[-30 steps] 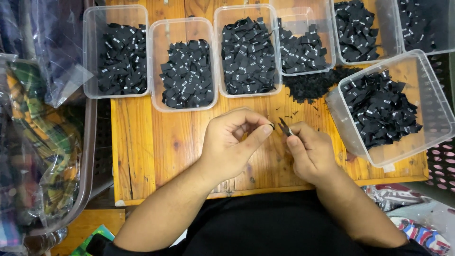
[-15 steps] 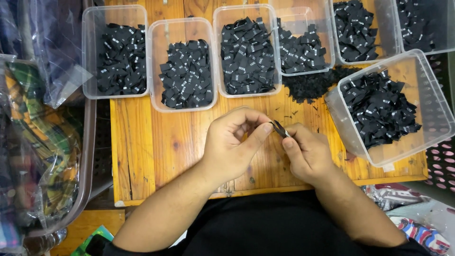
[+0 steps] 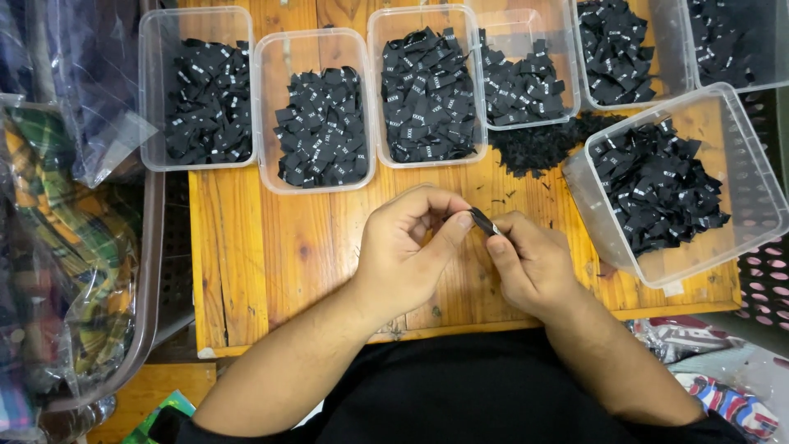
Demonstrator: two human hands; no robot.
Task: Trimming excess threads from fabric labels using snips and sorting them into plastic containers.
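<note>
My left hand and my right hand meet over the wooden table, just in front of me. Between their fingertips they pinch one small black fabric label, folded and edge-on to the camera. Both hands have their fingers curled around it. A loose heap of black labels lies on the table just beyond my right hand. To the right stands a tilted clear tub filled with more black labels.
Several clear plastic tubs of black labels line the table's far edge, among them one at the left and one in the middle. A large tub of bagged plaid fabric sits at the left. Bagged cloth lies at lower right.
Both hands have stayed in place over the table. The fingers have shifted slightly on the small black label, which now sits closer between the two thumbs.
</note>
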